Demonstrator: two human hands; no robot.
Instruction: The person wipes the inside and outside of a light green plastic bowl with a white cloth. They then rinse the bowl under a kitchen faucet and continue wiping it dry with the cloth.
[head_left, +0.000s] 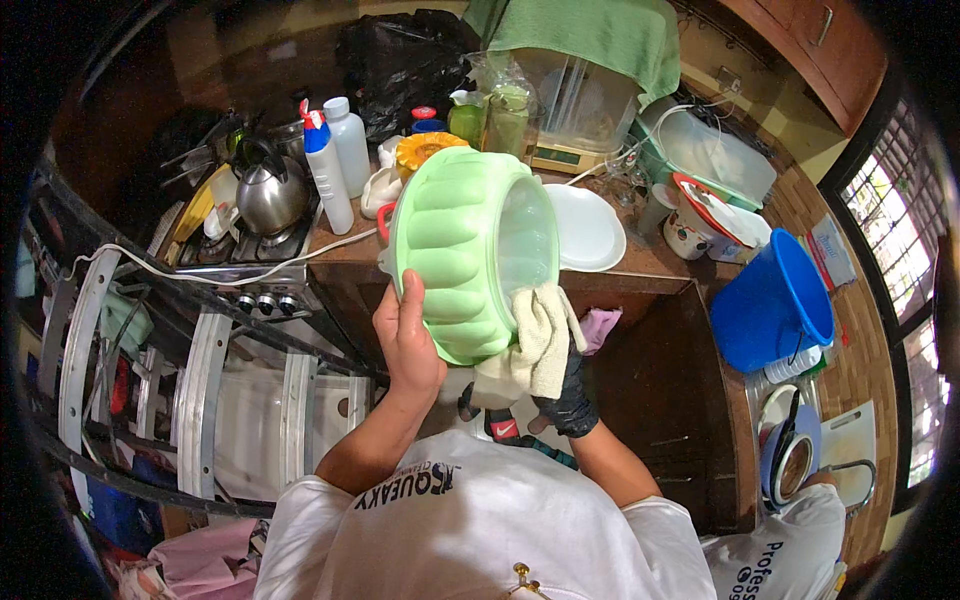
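Note:
A light green fluted plastic mould (457, 255), tilted on its side, is held up before me over the counter's edge. My left hand (409, 337) is bare and grips its lower left rim, thumb against the fluted wall. My right hand (566, 397), in a black glove, holds a cream cloth (540, 341) against the lower right of the mould's opening. The cloth covers most of those fingers. Behind the mould, a white oval plastic lid (587, 229) lies on the counter.
A steel kettle (271, 191) stands on the stove at left, with two bottles (330, 180) beside it. A blue bucket (772, 300) stands on the right counter. An aluminium ladder (202, 405) is at lower left. A co-worker's white sleeve (802, 525) shows at the sink, lower right.

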